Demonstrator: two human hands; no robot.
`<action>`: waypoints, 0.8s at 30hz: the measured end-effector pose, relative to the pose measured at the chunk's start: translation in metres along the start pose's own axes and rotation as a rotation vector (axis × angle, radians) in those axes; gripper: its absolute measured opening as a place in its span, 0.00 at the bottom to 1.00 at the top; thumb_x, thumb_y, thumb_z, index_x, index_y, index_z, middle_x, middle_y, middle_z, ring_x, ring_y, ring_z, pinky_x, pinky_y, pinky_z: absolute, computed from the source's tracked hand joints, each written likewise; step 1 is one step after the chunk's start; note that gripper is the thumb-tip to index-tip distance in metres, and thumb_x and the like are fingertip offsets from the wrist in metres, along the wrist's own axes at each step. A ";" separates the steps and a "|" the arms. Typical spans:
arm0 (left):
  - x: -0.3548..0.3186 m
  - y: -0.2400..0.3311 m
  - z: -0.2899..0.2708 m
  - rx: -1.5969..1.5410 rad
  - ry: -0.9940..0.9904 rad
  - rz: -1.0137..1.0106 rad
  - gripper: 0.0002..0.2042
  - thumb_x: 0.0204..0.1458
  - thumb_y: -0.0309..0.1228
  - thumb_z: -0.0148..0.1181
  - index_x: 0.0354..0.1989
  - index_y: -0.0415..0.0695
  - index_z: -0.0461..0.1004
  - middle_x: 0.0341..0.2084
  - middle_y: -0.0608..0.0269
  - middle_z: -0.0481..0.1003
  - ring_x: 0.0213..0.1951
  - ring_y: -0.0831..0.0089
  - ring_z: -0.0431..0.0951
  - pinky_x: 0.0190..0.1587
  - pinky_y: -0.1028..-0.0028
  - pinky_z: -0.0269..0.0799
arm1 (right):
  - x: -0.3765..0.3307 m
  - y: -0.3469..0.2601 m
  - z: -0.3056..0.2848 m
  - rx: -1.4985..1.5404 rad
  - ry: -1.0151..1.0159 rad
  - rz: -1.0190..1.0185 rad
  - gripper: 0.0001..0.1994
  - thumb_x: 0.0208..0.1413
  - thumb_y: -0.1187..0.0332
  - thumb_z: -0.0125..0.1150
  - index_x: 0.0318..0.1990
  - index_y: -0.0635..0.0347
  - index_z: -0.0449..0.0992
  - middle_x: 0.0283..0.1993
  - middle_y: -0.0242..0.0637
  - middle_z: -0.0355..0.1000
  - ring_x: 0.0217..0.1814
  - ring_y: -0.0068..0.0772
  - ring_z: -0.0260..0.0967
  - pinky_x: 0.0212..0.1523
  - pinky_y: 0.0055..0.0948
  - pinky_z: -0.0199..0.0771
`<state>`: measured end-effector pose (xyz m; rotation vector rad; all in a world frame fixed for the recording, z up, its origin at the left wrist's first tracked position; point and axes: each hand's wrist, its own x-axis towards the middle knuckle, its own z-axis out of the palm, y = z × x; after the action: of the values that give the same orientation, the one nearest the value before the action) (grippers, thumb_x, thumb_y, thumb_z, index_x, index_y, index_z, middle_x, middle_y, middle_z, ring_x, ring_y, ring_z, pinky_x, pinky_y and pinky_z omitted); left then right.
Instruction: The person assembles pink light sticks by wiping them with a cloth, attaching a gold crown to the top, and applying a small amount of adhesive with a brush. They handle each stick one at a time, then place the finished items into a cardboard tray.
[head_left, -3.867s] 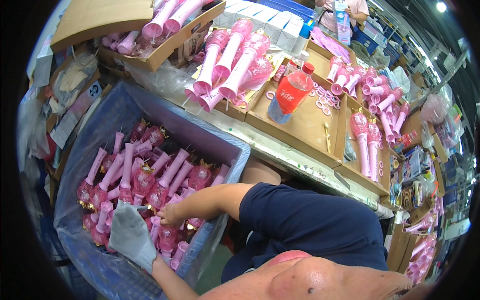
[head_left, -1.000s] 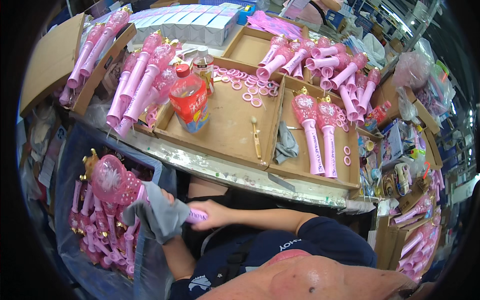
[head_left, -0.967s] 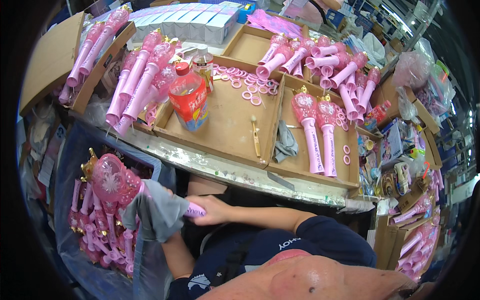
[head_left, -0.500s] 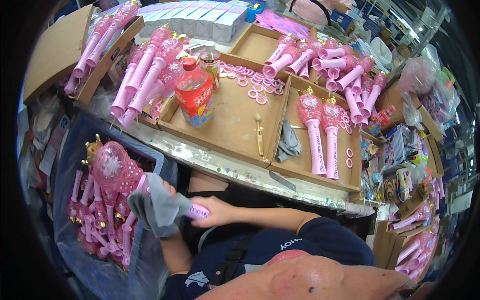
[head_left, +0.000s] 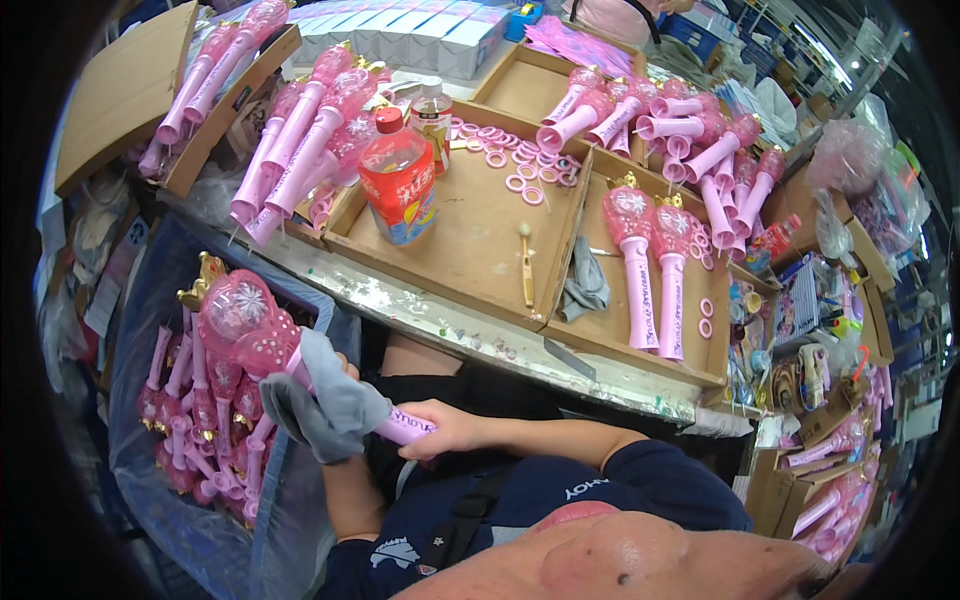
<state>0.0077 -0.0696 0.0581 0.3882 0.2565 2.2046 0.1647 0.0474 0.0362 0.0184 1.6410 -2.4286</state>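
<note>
A pink toy wand (head_left: 240,315) with a clear bulb head, white snowflake and gold crown slants across my lap, crown end up and left. Around the middle of its handle lies a grey cloth (head_left: 345,400). My left hand (head_left: 352,370) is closed round cloth and handle together; most of its fingers are hidden under the fabric. My right hand (head_left: 445,428) grips the bare lower end of the handle, fingers wrapped round it. Behind the wand's head stands a blue bin (head_left: 290,490), lined with clear plastic and holding several similar wands.
On the bench, a cardboard tray (head_left: 470,260) holds a red-labelled drink bottle (head_left: 398,185), a smaller bottle (head_left: 431,125), pink rings (head_left: 530,172) and a small brush (head_left: 526,265). Two wands (head_left: 640,290) and another grey cloth (head_left: 586,282) lie in the compartment to its right.
The wand has shifted slightly right and downward with both hands still on it. The grey cloth now bunches differently around the handle. The whole view has shifted a little.
</note>
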 end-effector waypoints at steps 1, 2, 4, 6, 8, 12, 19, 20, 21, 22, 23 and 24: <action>-0.004 0.000 -0.003 0.429 0.066 0.148 0.31 0.44 0.44 0.71 0.49 0.37 0.65 0.35 0.62 0.69 0.34 0.70 0.69 0.36 0.74 0.67 | 0.001 -0.001 0.000 -0.259 0.123 -0.092 0.21 0.48 0.62 0.65 0.48 0.61 0.68 0.32 0.41 0.74 0.31 0.36 0.75 0.31 0.33 0.76; -0.005 0.003 -0.007 0.798 0.084 0.302 0.30 0.43 0.43 0.71 0.49 0.37 0.67 0.37 0.60 0.70 0.36 0.67 0.70 0.38 0.72 0.69 | 0.001 -0.001 0.002 -0.501 0.260 -0.231 0.23 0.47 0.61 0.65 0.49 0.61 0.68 0.34 0.43 0.75 0.31 0.40 0.76 0.33 0.35 0.77; -0.010 0.004 -0.014 1.542 0.103 0.614 0.28 0.43 0.41 0.72 0.48 0.37 0.69 0.39 0.56 0.72 0.40 0.63 0.73 0.42 0.69 0.71 | 0.003 -0.002 0.002 -0.665 0.376 -0.231 0.28 0.44 0.61 0.66 0.54 0.60 0.67 0.40 0.46 0.75 0.37 0.46 0.75 0.41 0.36 0.75; -0.015 0.000 -0.019 2.282 0.119 0.945 0.26 0.42 0.39 0.72 0.47 0.37 0.72 0.42 0.52 0.75 0.44 0.58 0.76 0.46 0.66 0.74 | 0.004 -0.003 -0.001 -0.736 0.480 -0.476 0.28 0.45 0.62 0.65 0.55 0.58 0.68 0.44 0.47 0.73 0.44 0.48 0.73 0.47 0.37 0.72; -0.020 -0.011 -0.021 2.419 0.231 1.022 0.25 0.45 0.38 0.68 0.49 0.37 0.71 0.44 0.51 0.75 0.45 0.55 0.77 0.48 0.65 0.75 | 0.005 -0.003 -0.008 -0.772 0.607 -0.842 0.26 0.46 0.63 0.64 0.55 0.57 0.68 0.47 0.48 0.71 0.52 0.51 0.69 0.54 0.41 0.68; -0.021 -0.043 -0.011 1.327 0.255 0.406 0.22 0.46 0.39 0.65 0.47 0.40 0.70 0.40 0.55 0.75 0.40 0.58 0.77 0.45 0.65 0.74 | 0.007 0.002 -0.019 -0.818 0.557 -1.253 0.20 0.51 0.64 0.59 0.53 0.57 0.70 0.55 0.50 0.65 0.58 0.56 0.63 0.63 0.55 0.53; 0.004 -0.030 0.060 1.644 0.141 0.080 0.17 0.41 0.42 0.67 0.36 0.46 0.74 0.29 0.61 0.76 0.30 0.63 0.77 0.35 0.67 0.72 | 0.001 -0.007 -0.024 -0.707 0.562 -1.021 0.35 0.52 0.44 0.60 0.60 0.60 0.62 0.64 0.51 0.52 0.69 0.51 0.47 0.69 0.49 0.41; 0.005 -0.029 0.071 1.792 0.125 0.050 0.16 0.40 0.42 0.67 0.34 0.46 0.74 0.27 0.62 0.76 0.28 0.64 0.77 0.34 0.67 0.72 | 0.004 -0.015 -0.029 -0.482 0.604 -1.010 0.41 0.51 0.41 0.60 0.64 0.60 0.55 0.67 0.50 0.50 0.71 0.47 0.44 0.70 0.46 0.39; 0.006 -0.030 0.078 2.050 0.067 0.126 0.16 0.39 0.42 0.67 0.32 0.47 0.75 0.26 0.63 0.76 0.26 0.65 0.77 0.33 0.67 0.71 | 0.004 -0.023 -0.038 -0.248 0.623 -0.916 0.47 0.49 0.39 0.62 0.67 0.60 0.48 0.69 0.49 0.48 0.74 0.45 0.40 0.71 0.43 0.36; 0.007 -0.035 0.082 2.181 0.040 0.128 0.15 0.38 0.43 0.68 0.30 0.48 0.75 0.24 0.64 0.76 0.25 0.66 0.77 0.32 0.67 0.71 | 0.003 -0.033 -0.048 -0.016 0.568 -0.819 0.52 0.46 0.40 0.65 0.69 0.61 0.43 0.70 0.48 0.46 0.75 0.42 0.38 0.72 0.41 0.35; 0.008 -0.042 0.083 2.261 -0.064 0.082 0.16 0.39 0.44 0.67 0.31 0.48 0.75 0.24 0.63 0.76 0.25 0.65 0.77 0.32 0.67 0.71 | 0.003 -0.041 -0.054 0.172 0.580 -0.838 0.51 0.45 0.43 0.68 0.68 0.61 0.46 0.68 0.47 0.51 0.72 0.41 0.47 0.70 0.42 0.43; 0.009 -0.049 0.081 2.331 -0.187 0.033 0.17 0.39 0.45 0.67 0.32 0.48 0.75 0.25 0.61 0.76 0.26 0.64 0.77 0.32 0.67 0.71 | 0.000 -0.052 -0.064 0.155 0.528 -0.783 0.50 0.46 0.44 0.69 0.67 0.61 0.46 0.66 0.46 0.55 0.69 0.40 0.53 0.67 0.41 0.51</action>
<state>0.0677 -0.0287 0.1194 1.6161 2.5323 0.7597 0.1489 0.1253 0.0593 0.0547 1.9179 -3.3677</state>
